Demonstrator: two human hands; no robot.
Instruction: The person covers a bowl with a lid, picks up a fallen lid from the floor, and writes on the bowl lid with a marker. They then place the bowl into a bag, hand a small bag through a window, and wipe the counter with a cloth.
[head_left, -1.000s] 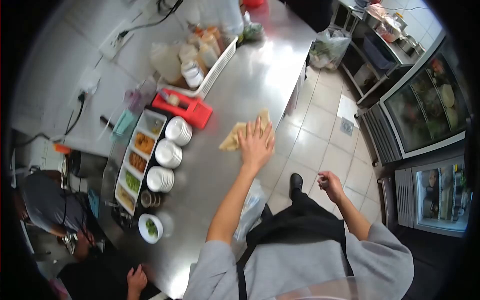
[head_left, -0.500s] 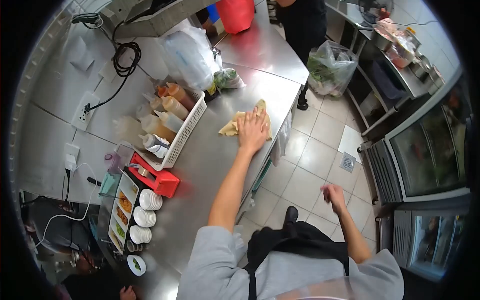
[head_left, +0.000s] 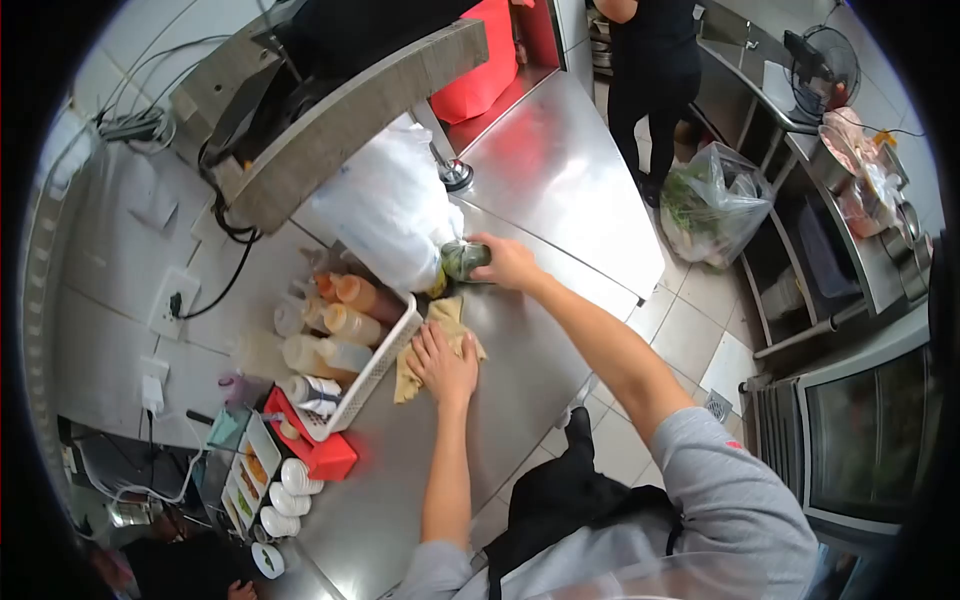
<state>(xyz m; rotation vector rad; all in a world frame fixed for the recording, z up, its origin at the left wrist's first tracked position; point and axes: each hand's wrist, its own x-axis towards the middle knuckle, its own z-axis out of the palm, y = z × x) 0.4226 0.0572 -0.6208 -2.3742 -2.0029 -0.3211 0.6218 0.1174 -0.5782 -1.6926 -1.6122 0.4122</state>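
Note:
On the steel counter [head_left: 525, 345], my left hand [head_left: 445, 368] lies flat over a tan cloth [head_left: 410, 375], its fingers spread, close to the white basket's edge. My right hand [head_left: 507, 262] reaches across the counter, its fingers closed around the side of a small clear plastic bag of greens [head_left: 461, 260]. The fingertips on the bag's far side are partly hidden. Just left of it stands a bulky white plastic bag [head_left: 385, 200].
A white basket [head_left: 372, 375] of squeeze bottles stands against the wall, beside a red holder [head_left: 325, 455] and stacked white dishes [head_left: 290, 500]. A concrete-like ledge [head_left: 350, 120] overhangs the back. A co-worker [head_left: 655, 85] stands beyond the counter, near a floor bag of vegetables [head_left: 715, 205].
My left hand and the cloth have moved from the counter's near edge to beside the basket. My right hand has come up from my side and taken hold of the bag of greens.

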